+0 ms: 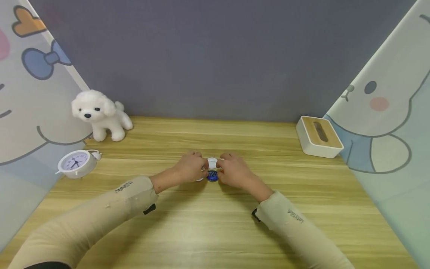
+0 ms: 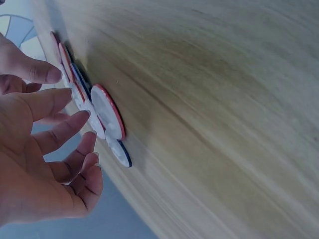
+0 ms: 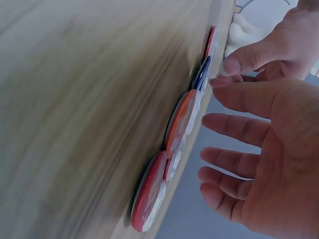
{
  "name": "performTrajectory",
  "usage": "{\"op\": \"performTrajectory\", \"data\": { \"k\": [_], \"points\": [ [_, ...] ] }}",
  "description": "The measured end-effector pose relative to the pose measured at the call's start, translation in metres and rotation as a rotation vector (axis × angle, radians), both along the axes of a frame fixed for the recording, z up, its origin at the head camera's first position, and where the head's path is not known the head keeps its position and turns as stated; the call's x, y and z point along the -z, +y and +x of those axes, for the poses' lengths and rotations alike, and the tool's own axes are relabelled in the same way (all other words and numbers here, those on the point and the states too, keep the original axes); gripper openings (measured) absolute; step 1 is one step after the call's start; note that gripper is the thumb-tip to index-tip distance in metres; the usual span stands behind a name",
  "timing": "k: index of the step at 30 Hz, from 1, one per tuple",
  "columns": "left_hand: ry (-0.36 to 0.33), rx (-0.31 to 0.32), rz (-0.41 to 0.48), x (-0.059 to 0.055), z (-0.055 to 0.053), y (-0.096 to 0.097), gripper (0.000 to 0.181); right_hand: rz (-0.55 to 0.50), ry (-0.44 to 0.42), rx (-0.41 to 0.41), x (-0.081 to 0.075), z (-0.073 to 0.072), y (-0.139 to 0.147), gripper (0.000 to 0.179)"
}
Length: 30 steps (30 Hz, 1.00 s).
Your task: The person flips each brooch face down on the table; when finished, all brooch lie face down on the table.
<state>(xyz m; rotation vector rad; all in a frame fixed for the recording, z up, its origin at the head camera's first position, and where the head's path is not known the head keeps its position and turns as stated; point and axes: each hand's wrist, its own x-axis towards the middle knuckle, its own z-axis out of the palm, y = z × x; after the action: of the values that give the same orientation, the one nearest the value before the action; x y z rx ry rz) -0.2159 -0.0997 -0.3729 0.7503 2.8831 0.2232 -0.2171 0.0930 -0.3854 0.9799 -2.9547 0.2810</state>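
Several flat round badge-like discs lie in a cluster on the wooden table, partly covered by both hands. In the head view a white disc (image 1: 212, 163) and a blue disc (image 1: 212, 176) show between the hands. My left hand (image 1: 192, 167) is at the cluster's left side, fingers loosely bent; the left wrist view shows a white disc with a red rim (image 2: 107, 110) beyond its fingertips. On the other side, my right hand (image 1: 234, 170) has relaxed, spread fingers beside an orange disc (image 3: 180, 122) and a red disc (image 3: 149, 194). Neither hand grips a disc.
A white plush dog (image 1: 100, 115) stands at the back left, with a white alarm clock (image 1: 77, 163) in front of it. At the back right sits a white tissue box (image 1: 319, 136) with a wooden top. A grey panel (image 1: 215, 59) rises behind the table.
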Motion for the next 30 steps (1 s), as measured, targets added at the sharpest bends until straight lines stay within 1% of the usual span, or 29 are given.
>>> {"op": "performTrajectory", "data": {
  "k": [4, 8, 14, 18, 24, 30],
  "points": [
    [-0.027, -0.004, -0.009, 0.004, 0.0, 0.003, 0.019, 0.007, -0.052, 0.002, 0.001, 0.002, -0.004, 0.018],
    [-0.034, -0.008, -0.001, 0.006, -0.001, 0.003, 0.019, 0.011, -0.082, -0.007, 0.0, 0.002, -0.006, 0.011],
    [-0.037, -0.008, 0.0, 0.004, 0.0, 0.005, 0.022, 0.052, -0.123, 0.0, -0.002, 0.001, -0.01, 0.03],
    [-0.044, -0.014, 0.001, 0.003, 0.001, 0.006, 0.022, 0.074, -0.145, 0.015, -0.005, 0.002, -0.012, 0.033],
    [-0.037, -0.012, -0.006, 0.004, 0.001, 0.006, 0.021, 0.085, -0.15, 0.018, -0.005, 0.002, -0.014, 0.029],
    [-0.019, -0.011, -0.009, 0.003, 0.0, 0.007, 0.019, 0.098, -0.171, 0.044, -0.005, 0.001, -0.016, 0.022]
  ]
}}
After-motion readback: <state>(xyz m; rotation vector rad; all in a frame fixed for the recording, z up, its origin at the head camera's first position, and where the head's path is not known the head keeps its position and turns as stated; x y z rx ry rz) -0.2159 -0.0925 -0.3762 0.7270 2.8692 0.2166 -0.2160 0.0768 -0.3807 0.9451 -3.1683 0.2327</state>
